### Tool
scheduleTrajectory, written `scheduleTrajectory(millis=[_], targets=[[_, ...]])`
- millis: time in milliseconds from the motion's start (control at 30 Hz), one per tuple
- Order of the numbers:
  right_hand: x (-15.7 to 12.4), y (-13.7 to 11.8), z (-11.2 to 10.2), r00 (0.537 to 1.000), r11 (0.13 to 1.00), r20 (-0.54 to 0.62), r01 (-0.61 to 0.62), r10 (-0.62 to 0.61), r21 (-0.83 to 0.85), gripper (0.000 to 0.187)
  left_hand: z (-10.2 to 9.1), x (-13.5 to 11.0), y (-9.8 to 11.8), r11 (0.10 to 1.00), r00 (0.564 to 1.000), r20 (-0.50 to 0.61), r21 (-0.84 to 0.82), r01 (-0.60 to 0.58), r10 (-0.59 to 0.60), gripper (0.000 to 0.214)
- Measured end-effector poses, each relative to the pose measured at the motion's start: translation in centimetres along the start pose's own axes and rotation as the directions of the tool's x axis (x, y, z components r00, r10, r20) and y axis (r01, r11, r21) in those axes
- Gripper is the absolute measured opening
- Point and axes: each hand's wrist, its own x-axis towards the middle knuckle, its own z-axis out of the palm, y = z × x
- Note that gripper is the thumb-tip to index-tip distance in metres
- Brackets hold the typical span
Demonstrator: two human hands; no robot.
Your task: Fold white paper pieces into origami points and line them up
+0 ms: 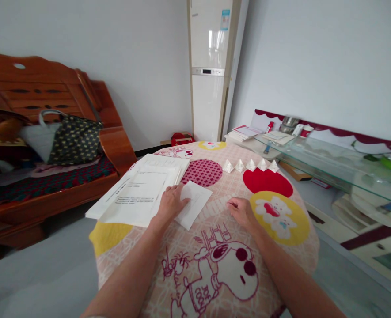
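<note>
My left hand (pixel 172 202) lies on a small folded white sheet of paper (pixel 195 204), thumb spread away from the fingers. Its fingertips reach the right side of a stack of printed papers (pixel 135 194), spread loosely on the table's left part. To the right, my right hand (pixel 242 211) rests on the tablecloth with its fingers curled in, and nothing shows in them. A short gap of cloth separates it from the small sheet. Beyond it, several small folded paper pyramids (pixel 251 165) stand in a row.
A patterned cloth covers the round table (pixel 202 265). At the right stands a glass-topped cabinet (pixel 334 161) holding a paper pile, metal containers and a cup. A wooden bench (pixel 49 181) with a dotted bag (pixel 74 139) is at the left. A tall white air conditioner (pixel 207 101) fills the corner.
</note>
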Motion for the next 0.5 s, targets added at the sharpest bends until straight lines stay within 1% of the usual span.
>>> scheduleTrajectory(millis=[100,167,233,267,333,367,433,500], targets=[[0.1,0.2,0.1,1.000,1.000,-0.017,0.006,-0.006,0.006,0.021,1.1,0.0,0.5,0.998,0.998,0.023,-0.021,-0.051,0.051,0.045],[0.2,0.3,0.2,1.000,1.000,-0.020,0.004,-0.004,0.015,0.022,2.0,0.1,0.6,0.997,0.996,0.044,-0.012,-0.078,0.078,0.040],[0.2,0.4,0.2,1.000,1.000,-0.010,-0.002,0.002,0.023,0.021,2.6,0.3,0.4,0.995,0.995,0.015,-0.005,-0.099,0.099,0.035],[0.2,0.4,0.2,1.000,1.000,-0.006,-0.006,0.006,0.023,0.021,2.8,0.4,0.3,0.995,0.995,-0.008,0.002,-0.101,0.101,0.035],[0.2,0.3,0.2,1.000,1.000,-0.001,-0.012,0.012,0.019,0.021,2.8,0.7,0.2,0.996,0.995,-0.045,0.016,-0.091,0.091,0.039],[0.2,0.3,0.2,1.000,1.000,0.001,-0.013,0.013,0.016,0.021,2.6,0.8,0.3,0.996,0.996,-0.043,0.027,-0.082,0.083,0.039],[0.2,0.3,0.2,1.000,1.000,0.000,-0.014,0.014,0.012,0.021,2.2,0.9,0.7,0.996,0.998,-0.003,0.062,-0.056,0.057,0.036],[0.2,0.3,0.2,1.000,1.000,-0.003,-0.012,0.012,0.010,0.021,1.9,0.8,1.5,0.992,0.999,0.047,0.125,-0.006,0.000,0.037]])
